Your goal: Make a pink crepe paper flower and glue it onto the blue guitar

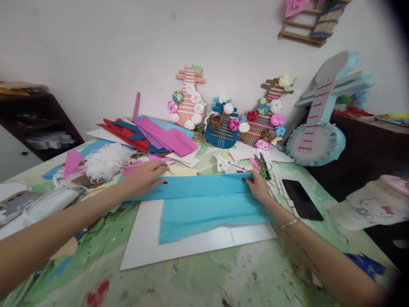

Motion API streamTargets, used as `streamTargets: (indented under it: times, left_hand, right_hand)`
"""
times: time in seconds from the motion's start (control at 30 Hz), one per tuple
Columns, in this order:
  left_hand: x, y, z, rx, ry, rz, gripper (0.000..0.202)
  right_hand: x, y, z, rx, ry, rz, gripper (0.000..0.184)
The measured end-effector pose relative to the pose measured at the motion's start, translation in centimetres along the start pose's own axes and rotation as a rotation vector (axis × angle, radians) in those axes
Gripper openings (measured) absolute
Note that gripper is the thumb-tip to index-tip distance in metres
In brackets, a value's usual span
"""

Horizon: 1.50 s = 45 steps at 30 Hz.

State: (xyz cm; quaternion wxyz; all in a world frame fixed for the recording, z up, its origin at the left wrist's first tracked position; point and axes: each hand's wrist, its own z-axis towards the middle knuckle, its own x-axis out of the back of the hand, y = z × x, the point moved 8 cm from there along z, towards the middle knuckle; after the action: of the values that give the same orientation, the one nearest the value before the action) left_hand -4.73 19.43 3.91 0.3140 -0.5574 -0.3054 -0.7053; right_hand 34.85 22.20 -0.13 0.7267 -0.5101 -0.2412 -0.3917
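Nearest, a green tabletop [249, 277] stained with red and blue paint, and flat on it a white board [198, 244] set at a slight slant. On top of that, a light blue sheet [207, 213] with an uneven lower edge, and along its upper side, reaching left past the board, a long, deeper blue strip [204, 185]. At the strip's upper right corner, a right hand [257, 187] with a bracelet [287, 224] at the wrist, pinching the edge between thumb and fingers. Over the strip's left part, a left hand [145, 178] with fingers loosely stretched out and gripping nothing; hard to tell whether touching the paper. Right of the right hand, white markers [287, 196], a dark phone [302, 199] and, farther out, a pale tumbler [367, 204] with a pink top. Beyond the left forearm, a tangle of white string [107, 162]; beyond the right hand, green-handled scissors [264, 166]. Farther back, a pile of magenta paper [172, 138] and red strips [123, 134]. Against the wall [111, 51], flower-trimmed lute models in pink [188, 104], blue [221, 134] and brown [257, 128], with a larger, pale blue-edged lute [315, 140] to their right.
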Motion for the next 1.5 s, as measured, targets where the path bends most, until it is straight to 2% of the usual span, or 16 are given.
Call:
streamTargets:
  times: [0.07, 0.13, 0.23, 0.33, 0.53, 0.77, 0.97, 1.1, 1.13, 1.2, 1.27, 1.33, 1.4, 1.5]
  left_hand:
    - [-1.2, 4.7, -0.5, -0.204, 0.028, -0.049, 0.042]
    - [-3.4, 9.3, -1.3, -0.395, -0.080, -0.095, 0.051]
    - [-5.9, 13.7, -2.1, -0.480, -0.222, -0.172, 0.067]
    - [-6.7, 16.0, -2.1, -0.474, -0.301, -0.248, 0.074]
    - [-6.4, 18.0, -1.6, -0.452, -0.272, -0.334, 0.074]
    - [-7.5, 17.0, -1.5, -0.219, -0.291, -0.263, 0.072]
    - [-8.0, 17.8, -1.3, -0.201, -0.265, -0.240, 0.076]
    - [-8.3, 18.2, -1.6, -0.225, -0.233, -0.258, 0.085]
    - [-8.1, 18.1, -1.6, -0.241, -0.223, -0.266, 0.085]
    - [-7.4, 17.7, -1.1, -0.273, -0.204, -0.286, 0.081]
    - [-6.1, 16.1, 0.4, -0.261, -0.167, -0.304, 0.064]
    - [-4.4, 12.4, 2.8, -0.112, -0.066, -0.277, 0.041]
    - [-3.1, 7.9, 5.4, 0.031, 0.004, -0.190, 0.034]
    - [-3.0, 1.8, 8.4, 0.136, -0.023, -0.123, 0.029]
  right_hand:
    - [0.1, 0.0, 0.2, -0.004, 0.015, -0.044, 0.023]
    - [0.3, 0.0, 0.5, -0.010, 0.028, -0.090, 0.023]
    - [0.9, 0.2, 1.1, -0.028, 0.035, -0.168, 0.025]
    - [1.4, 0.8, 1.8, -0.054, 0.020, -0.254, 0.029]
    - [2.0, 2.6, 1.4, -0.132, -0.013, -0.424, 0.038]
    - [2.4, 3.7, 0.5, -0.187, -0.021, -0.534, 0.035]
    - [2.4, 2.8, 1.3, -0.192, -0.020, -0.572, 0.036]
    - [2.2, -0.6, 0.8, -0.118, 0.034, -0.603, 0.047]
    - [2.0, -2.0, 0.2, -0.071, 0.049, -0.604, 0.052]
    - [1.0, -5.4, -1.6, 0.120, 0.040, -0.580, 0.056]
    - [-0.8, -8.3, -4.5, 0.294, -0.107, -0.524, 0.051]
    - [-3.3, -10.3, -8.3, 0.431, -0.397, -0.408, 0.052]
    - [-4.7, -11.3, -11.7, 0.483, -0.626, -0.310, 0.062]
    - [-5.1, -12.0, -14.1, 0.473, -0.733, -0.241, 0.065]
